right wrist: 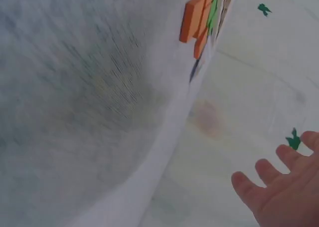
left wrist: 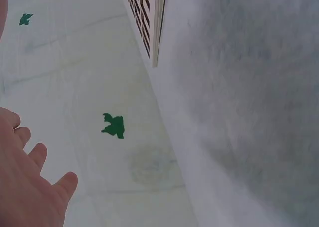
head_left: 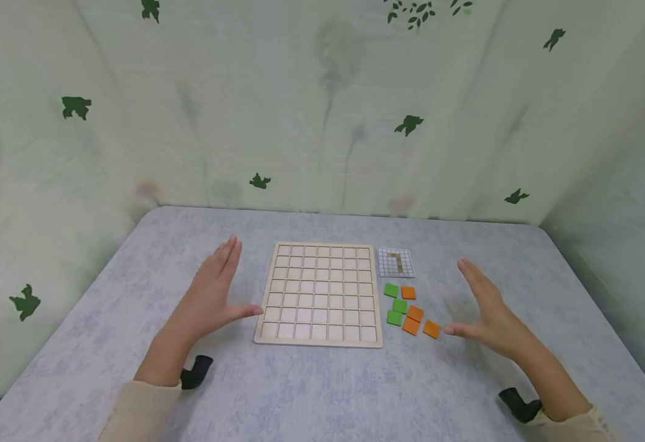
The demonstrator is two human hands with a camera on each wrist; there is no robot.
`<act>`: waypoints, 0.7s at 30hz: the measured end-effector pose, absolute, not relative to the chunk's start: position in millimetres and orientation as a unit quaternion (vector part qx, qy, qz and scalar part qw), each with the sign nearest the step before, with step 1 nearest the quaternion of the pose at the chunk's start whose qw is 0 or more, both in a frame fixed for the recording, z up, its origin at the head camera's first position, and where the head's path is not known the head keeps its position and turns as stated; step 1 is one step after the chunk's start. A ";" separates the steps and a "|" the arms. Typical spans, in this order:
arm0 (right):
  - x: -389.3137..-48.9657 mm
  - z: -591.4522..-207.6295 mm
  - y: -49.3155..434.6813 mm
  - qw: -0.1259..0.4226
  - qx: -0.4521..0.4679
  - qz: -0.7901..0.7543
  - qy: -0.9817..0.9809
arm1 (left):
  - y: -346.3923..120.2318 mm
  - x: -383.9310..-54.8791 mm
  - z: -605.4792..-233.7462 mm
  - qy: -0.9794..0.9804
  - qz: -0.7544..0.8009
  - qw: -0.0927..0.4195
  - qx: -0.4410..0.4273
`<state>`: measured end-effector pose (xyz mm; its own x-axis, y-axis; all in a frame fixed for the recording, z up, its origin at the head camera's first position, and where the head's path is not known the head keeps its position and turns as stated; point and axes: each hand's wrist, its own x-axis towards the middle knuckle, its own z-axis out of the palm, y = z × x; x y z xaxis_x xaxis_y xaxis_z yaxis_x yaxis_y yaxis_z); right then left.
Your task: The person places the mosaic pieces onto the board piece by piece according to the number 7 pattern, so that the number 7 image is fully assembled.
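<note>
A square wooden grid board (head_left: 319, 294) with a raised pale rim lies in the middle of the table. My left hand (head_left: 212, 294) is held at its left side, fingers straight and thumb stretched toward the board's edge, holding nothing. On the other side my right hand (head_left: 490, 316) hovers with straight fingers and spread thumb, the thumb tip close to an orange square tile (head_left: 431, 329). Several more orange tiles (head_left: 408, 293) and green tiles (head_left: 400, 306) lie loose between the board and that hand. Behind them sits a small pattern card (head_left: 396, 263) with a gridded orange-and-green figure.
The grey mottled table (head_left: 311, 393) ends at the back against a pale curtain (head_left: 300, 123) printed with green birds. Black wrist straps (head_left: 196, 372) show at both wrists. The curtain also closes in the left and right sides.
</note>
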<state>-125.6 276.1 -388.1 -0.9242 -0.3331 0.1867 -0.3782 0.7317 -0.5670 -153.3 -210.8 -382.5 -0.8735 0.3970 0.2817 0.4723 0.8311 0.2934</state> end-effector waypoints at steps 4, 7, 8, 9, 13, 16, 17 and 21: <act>-119.4 -402.0 268.3 -0.013 0.155 0.370 -0.916 | -200.0 -151.0 -394.8 -0.944 -0.240 0.080 -0.210; -117.9 -413.4 264.3 -0.026 0.154 0.386 -0.909 | -193.9 -150.1 -402.1 -0.938 -0.280 0.050 -0.200; -117.8 -416.9 263.5 -0.027 0.159 0.390 -0.907 | -192.2 -149.7 -403.8 -0.934 -0.294 0.038 -0.199; -118.1 -420.3 262.9 -0.029 0.163 0.393 -0.905 | -190.7 -149.4 -405.9 -0.931 -0.306 0.026 -0.198; -120.0 -432.4 261.8 -0.039 0.166 0.387 -0.906 | -185.7 -148.2 -414.4 -0.916 -0.351 -0.022 -0.193; -120.8 -440.5 262.3 -0.044 0.157 0.373 -0.914 | -184.1 -147.6 -422.3 -0.912 -0.363 -0.050 -0.186; -120.9 -442.9 262.7 -0.042 0.157 0.370 -0.915 | -184.2 -147.5 -425.2 -0.912 -0.362 -0.056 -0.185; -120.3 -449.0 263.8 -0.026 0.156 0.363 -0.918 | -186.1 -148.3 -436.0 -0.915 -0.347 -0.067 -0.193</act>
<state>-120.3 263.8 -449.0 -0.9502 -0.3048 0.0650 -0.2667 0.6876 -0.6753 -148.3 -186.1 -436.0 -0.9163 0.4003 0.0106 0.3066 0.6843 0.6616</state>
